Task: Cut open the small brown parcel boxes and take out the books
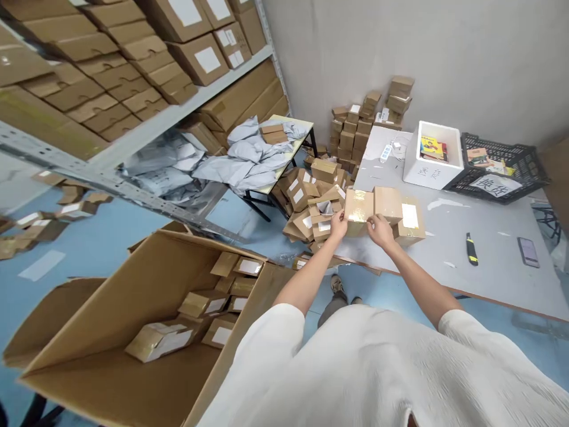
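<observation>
Your left hand [338,226] and right hand [380,231] grip the shiny-taped, brown cardboard box [359,206] between them at the flat grey tabletop's [444,237] near-left corner, its long axis apparently pointing away from you.

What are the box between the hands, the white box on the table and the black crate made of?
The box between the hands looks like plain brown cardboard, with shiny clear tape across it. The white box is probably matte foam, judging by its thick, smooth walls. The black crate seems to be moulded plastic, given its open latticework.
</observation>
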A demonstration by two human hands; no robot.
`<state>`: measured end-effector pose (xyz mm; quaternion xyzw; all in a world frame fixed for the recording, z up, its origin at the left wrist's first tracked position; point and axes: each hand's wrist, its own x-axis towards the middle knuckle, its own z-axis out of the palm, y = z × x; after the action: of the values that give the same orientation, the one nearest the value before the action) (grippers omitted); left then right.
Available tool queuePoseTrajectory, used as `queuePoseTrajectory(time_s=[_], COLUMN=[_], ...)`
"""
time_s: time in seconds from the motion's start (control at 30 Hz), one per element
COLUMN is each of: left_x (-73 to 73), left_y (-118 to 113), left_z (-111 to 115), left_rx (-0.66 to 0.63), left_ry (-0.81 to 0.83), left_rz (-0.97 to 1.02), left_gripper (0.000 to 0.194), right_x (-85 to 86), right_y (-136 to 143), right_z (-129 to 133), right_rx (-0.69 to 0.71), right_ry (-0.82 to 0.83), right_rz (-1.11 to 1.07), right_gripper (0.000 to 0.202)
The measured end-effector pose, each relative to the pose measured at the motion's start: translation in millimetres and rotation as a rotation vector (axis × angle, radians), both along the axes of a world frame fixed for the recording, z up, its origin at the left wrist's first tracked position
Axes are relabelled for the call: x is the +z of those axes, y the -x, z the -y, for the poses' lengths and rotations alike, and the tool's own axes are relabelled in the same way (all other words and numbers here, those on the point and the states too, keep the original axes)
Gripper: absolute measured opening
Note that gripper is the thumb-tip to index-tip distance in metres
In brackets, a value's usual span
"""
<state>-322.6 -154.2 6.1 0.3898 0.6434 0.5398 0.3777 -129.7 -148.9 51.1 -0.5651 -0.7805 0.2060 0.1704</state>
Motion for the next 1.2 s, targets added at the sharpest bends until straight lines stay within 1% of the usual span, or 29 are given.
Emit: queuePoseTrajectory(time_s=[0.1,0.2,0.33,0.47,0.6,0.7,0.77,0.83,0.9,0.97,1.03,1.1,1.2], left_x=[-1.4,-0.8,-0.3,-2.1,-6.4,-10.1,-13.1,-16.7,-21.2,-25.7,-29.0,-29.3,-22.6], left_y=[-13,-29,-47,-63,-81,-90,-90,-85,-76,-65,-52,-42,-34], left_z=[-23,-47,-76,-102,-128,-146,-154,-157,-154,-148,-140,-135,-136], left_rx=[-0.1,-0.165,-0.247,-0.357,-0.401,-0.386,-0.374,-0.37,-0.367,-0.386,-0.447,-0.533,-0.663], left_ry=[0.065,0.069,0.08,0.073,0.068,0.063,0.062,0.066,0.078,0.081,0.079,0.092,0.109], left_rz=[0.078,0.116,0.114,0.067,0.016,-0.022,-0.054,-0.076,-0.076,-0.054,-0.02,0.016,0.039], left_gripper=[0.039,0.037,0.035,0.035,0.035,0.037,0.036,0.038,0.041,0.047,0.059,0.079,0.111], right_x=[2.2,5.6,8.8,9.5,8.9,9.8,11.3,12.7,13.5,13.2,12.4,11.8,11.7], right_y=[-9,-19,-33,-45,-58,-68,-73,-76,-79,-79,-78,-75,-73], right_z=[-8,-24,-42,-49,-58,-70,-78,-87,-97,-108,-121,-135,-156], right_rx=[-0.011,-0.04,-0.108,-0.15,-0.141,-0.105,-0.059,-0.025,-0.032,-0.066,-0.106,-0.139,-0.151], right_ry=[-0.087,-0.133,-0.135,-0.096,-0.068,-0.045,-0.029,-0.015,-0.006,-0.005,0.0,0.021,0.067], right_rz=[0.082,0.141,0.185,0.227,0.264,0.301,0.312,0.31,0.303,0.293,0.28,0.266,0.249], right_gripper=[0.035,0.035,0.035,0.038,0.043,0.046,0.046,0.044,0.044,0.05,0.058,0.068,0.084])
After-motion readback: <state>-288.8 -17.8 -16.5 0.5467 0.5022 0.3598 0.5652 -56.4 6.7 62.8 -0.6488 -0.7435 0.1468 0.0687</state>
